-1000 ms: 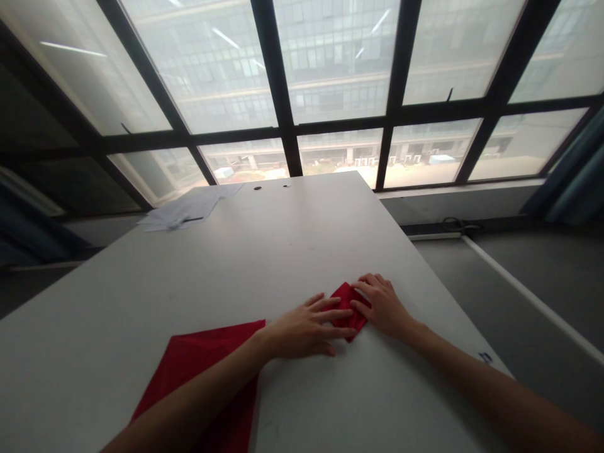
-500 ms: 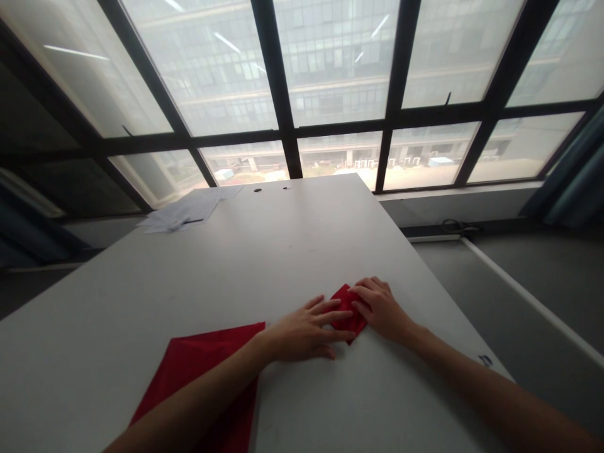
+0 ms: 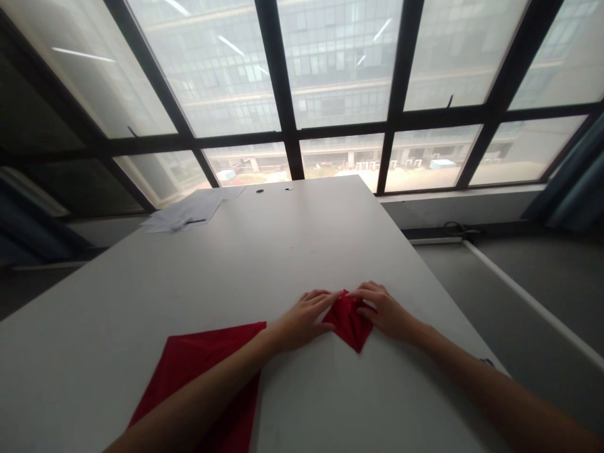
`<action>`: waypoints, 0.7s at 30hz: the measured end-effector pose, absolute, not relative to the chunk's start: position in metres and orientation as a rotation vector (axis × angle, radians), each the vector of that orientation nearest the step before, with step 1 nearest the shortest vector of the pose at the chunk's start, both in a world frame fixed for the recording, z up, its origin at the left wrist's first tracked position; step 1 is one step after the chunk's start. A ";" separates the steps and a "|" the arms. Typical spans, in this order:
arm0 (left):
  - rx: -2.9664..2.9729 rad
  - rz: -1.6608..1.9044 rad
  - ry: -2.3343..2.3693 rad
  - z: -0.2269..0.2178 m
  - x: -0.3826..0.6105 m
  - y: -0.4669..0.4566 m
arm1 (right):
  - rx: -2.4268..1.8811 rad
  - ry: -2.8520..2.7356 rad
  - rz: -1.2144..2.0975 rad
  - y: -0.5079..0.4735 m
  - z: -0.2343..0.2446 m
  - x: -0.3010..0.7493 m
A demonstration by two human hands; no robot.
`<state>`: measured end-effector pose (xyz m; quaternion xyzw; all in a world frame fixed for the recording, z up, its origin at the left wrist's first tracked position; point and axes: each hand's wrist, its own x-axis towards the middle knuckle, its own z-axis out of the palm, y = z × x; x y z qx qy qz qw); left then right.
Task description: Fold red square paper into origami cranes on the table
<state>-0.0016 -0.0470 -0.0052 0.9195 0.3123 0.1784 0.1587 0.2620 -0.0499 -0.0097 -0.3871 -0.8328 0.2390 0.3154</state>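
A small piece of folded red paper (image 3: 350,324), creased down its middle, rests on the white table with one corner pointing toward me. My left hand (image 3: 302,319) grips its left and upper edges, thumb low and fingers at the top corner. On the other side, my right hand (image 3: 384,313) is closed on the upper right edge, with its fingertips bent over the paper. Both sets of fingertips almost meet at the far corner, partly covering it. Under my left forearm lies a larger red sheet (image 3: 189,355), flat on the table.
White papers (image 3: 189,211) with a dark pen-like object (image 3: 195,221) on them lie at the table's far left. The table's (image 3: 292,251) right edge runs close beside my right forearm. Behind the far edge stand large windows with dark frames (image 3: 295,151).
My left hand has gone from lying spread over the red paper to gripping its left and top edges. The paper has turned slightly, its near corner now lower and uncovered.
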 end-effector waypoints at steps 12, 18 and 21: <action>2.572 0.669 0.853 0.000 -0.004 -0.045 | -0.992 -2.087 0.625 -0.045 -0.009 0.266; 2.622 0.660 0.801 0.000 -0.006 -0.040 | -1.056 -2.169 0.517 -0.042 -0.012 0.271; 2.617 0.674 0.811 -0.003 -0.008 -0.038 | -1.072 -2.192 0.461 -0.045 -0.009 0.270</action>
